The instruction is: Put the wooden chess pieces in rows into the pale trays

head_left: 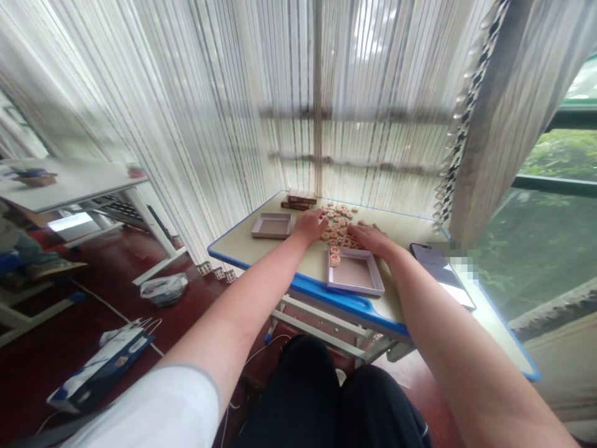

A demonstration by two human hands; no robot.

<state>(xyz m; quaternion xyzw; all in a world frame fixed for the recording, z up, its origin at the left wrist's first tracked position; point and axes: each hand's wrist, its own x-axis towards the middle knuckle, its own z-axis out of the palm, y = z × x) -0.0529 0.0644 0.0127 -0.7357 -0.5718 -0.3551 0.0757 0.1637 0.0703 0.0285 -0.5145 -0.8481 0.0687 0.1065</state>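
Note:
A pile of round wooden Chinese chess pieces (339, 214) is spread on the table between my two hands. My left hand (308, 226) lies at the pile's left edge, fingers apart and curved toward the pieces. On the other side, my right hand (370, 239) rests with fingers stretched out, touching the pieces at the right edge. Nearer to me stands a shallow open box (357, 289). Two pieces with red characters (334, 254) sit in its far left corner. Left of my left hand is another shallow box (272, 226), with nothing visible inside.
Dark flat boxes (298, 200) are stacked at the table's back. A phone (426, 258) lies on the right over white paper. The table (233, 246) has a blue edge, with string curtains (224, 124) behind. A paper bag (105, 367) and plastic bag (163, 289) are on the floor.

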